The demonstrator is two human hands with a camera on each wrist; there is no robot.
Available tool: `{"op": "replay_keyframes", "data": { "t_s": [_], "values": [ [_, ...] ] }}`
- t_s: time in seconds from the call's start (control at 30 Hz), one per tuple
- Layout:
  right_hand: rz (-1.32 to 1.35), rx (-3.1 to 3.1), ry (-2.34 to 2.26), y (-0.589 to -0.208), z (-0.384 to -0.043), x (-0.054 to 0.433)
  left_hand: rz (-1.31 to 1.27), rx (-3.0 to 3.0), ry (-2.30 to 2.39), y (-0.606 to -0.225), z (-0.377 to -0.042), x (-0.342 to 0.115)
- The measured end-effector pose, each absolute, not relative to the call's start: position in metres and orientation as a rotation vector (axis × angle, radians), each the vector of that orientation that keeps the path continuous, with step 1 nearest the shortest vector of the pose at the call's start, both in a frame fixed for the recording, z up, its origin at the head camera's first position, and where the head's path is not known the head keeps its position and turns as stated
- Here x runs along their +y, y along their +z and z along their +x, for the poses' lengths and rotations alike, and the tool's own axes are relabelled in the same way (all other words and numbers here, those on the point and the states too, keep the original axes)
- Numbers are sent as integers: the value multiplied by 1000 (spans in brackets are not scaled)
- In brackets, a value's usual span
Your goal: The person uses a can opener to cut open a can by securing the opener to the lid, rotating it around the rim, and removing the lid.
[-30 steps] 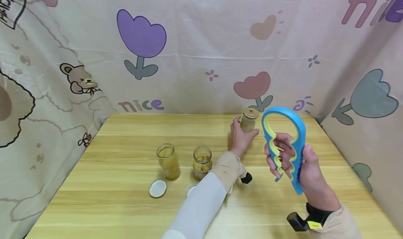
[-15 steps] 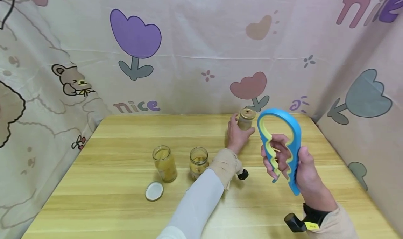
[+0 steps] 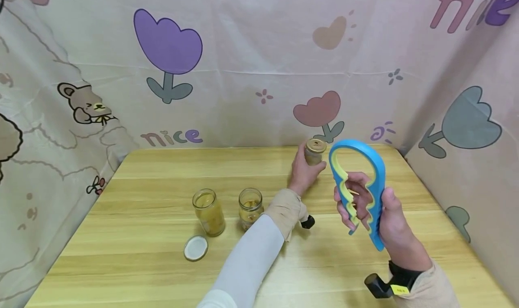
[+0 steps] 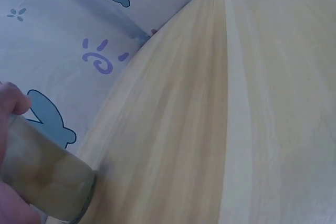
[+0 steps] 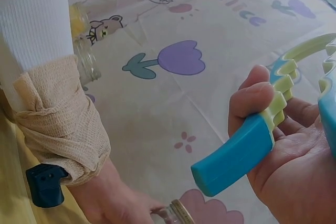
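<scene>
At the back of the table my left hand [image 3: 305,172] grips a glass jar [image 3: 313,158] with a gold lid [image 3: 316,145], thumb on its near right side. The left wrist view shows this jar [image 4: 50,174] at the lower left, its base by the tabletop. My right hand [image 3: 395,218] holds a blue jar opener [image 3: 378,177] with yellow toothed inner edges, raised above the table on the right. In the right wrist view, fingers curl over one arm of the jar opener [image 5: 236,153], and its other arm lies against the palm.
Two lidless glass jars stand left of my left forearm: a taller jar [image 3: 210,215] with yellowish contents and a shorter jar [image 3: 249,209]. A loose lid [image 3: 196,248] lies white side up before the taller one. A printed cloth [image 3: 243,51] hangs behind the table [image 3: 134,272].
The view shifts slightly, so everything slides a little left in the frame. A second lid edge near my left forearm is now hidden. Both hands keep their holds.
</scene>
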State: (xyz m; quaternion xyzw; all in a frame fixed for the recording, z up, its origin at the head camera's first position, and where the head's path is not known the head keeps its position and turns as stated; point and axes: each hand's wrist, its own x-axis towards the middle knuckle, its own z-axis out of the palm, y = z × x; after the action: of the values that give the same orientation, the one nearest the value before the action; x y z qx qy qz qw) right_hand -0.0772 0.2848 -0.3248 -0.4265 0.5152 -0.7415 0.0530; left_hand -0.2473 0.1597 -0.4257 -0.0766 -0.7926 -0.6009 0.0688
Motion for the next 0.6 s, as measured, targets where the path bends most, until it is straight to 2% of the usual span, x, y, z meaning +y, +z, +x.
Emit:
{"op": "replay_keyframes", "data": {
  "t_s": [0.6],
  "values": [
    [-1312, 1543, -2231, -324, -77, 281, -291, -2397, -1861, -421, -231, 151]
  ]
}}
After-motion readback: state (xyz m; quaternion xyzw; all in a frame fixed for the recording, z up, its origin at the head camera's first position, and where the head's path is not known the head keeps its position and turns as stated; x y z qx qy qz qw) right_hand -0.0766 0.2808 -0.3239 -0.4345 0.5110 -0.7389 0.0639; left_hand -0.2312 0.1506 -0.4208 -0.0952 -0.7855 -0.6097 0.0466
